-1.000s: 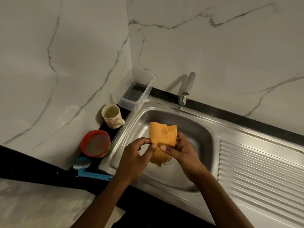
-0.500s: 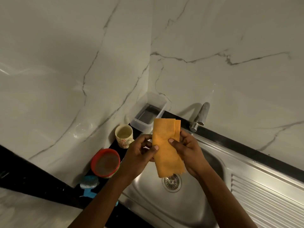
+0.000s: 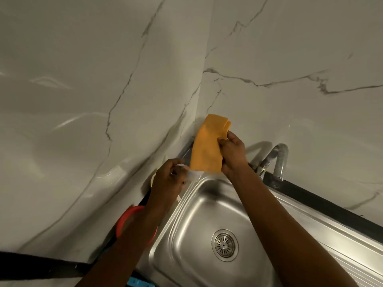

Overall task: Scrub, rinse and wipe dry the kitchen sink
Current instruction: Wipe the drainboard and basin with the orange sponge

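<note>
My right hand grips a folded orange cloth by its right edge and holds it up in front of the marble wall corner, above the back left corner of the steel sink. My left hand is blurred just below and left of the cloth, fingers loosely curled, one fingertip close to the cloth's lower corner and the thumb apart from it. The round drain strainer sits in the basin floor. The tap stands behind the sink to the right of my right hand.
A ribbed drainboard runs off to the right of the basin. Left of the sink, my left forearm partly hides a red-rimmed bowl; a blue brush shows at the bottom edge. A clear container's corner peeks below the cloth.
The cloth has been lifted higher, toward the wall corner. My left hand has let go of it and dropped down and left; only my right hand holds it. The view tilted upward.
</note>
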